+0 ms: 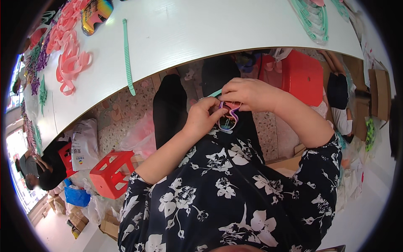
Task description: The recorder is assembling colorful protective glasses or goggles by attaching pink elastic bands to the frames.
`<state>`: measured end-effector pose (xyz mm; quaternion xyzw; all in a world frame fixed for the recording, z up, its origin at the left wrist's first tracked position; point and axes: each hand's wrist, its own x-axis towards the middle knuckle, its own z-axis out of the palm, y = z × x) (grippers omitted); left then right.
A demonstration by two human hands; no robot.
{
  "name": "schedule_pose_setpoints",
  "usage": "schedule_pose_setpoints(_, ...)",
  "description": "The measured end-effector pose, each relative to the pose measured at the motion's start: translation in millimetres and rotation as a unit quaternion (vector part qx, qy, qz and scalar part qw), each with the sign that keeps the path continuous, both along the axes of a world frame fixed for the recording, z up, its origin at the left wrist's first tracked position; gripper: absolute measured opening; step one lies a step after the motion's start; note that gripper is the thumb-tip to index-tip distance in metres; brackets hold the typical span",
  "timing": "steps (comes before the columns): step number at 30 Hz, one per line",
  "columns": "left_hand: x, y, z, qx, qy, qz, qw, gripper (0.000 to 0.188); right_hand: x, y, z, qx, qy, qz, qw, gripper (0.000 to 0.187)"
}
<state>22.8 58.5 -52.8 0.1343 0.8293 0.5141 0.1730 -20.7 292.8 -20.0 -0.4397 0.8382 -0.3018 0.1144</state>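
Observation:
Over my lap I hold a pair of goggles (227, 122) with a white and purple frame and a dark, shiny lens. My left hand (201, 116) is closed on one side of them, its thumb pressed along the frame. From the other side my right hand (247, 95) closes over the goggles' upper part, fingers bent. A short piece of mint-green strap (215, 93) shows between the two hands. Where it meets the frame is hidden by my fingers.
On the white table (176, 31) lie a mint-green strap (127, 59), pink straps (69, 67), goggles with a rainbow lens (95, 16) and a mint-green strap bundle (312, 23). Red stools (110, 174) stand on the floor. Other people sit at left and right.

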Motion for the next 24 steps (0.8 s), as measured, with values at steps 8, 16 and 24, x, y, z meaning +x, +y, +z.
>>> schedule_pose_setpoints(8, 6, -26, 14, 0.155, -0.033, 0.272, 0.949, 0.028, 67, -35, -7, -0.16, 0.042, -0.429, 0.888, 0.067)
schedule_pose_setpoints(16, 4, -3, 12, 0.098, -0.033, 0.209, 0.973, 0.026, 114, -78, -15, -0.105, 0.039, -0.49, 0.864, 0.081)
schedule_pose_setpoints(24, -9, -3, 9, 0.001, 0.095, 0.029, 0.995, 0.024, 106, -46, -18, -0.284, -0.22, -0.512, 0.78, 0.041)
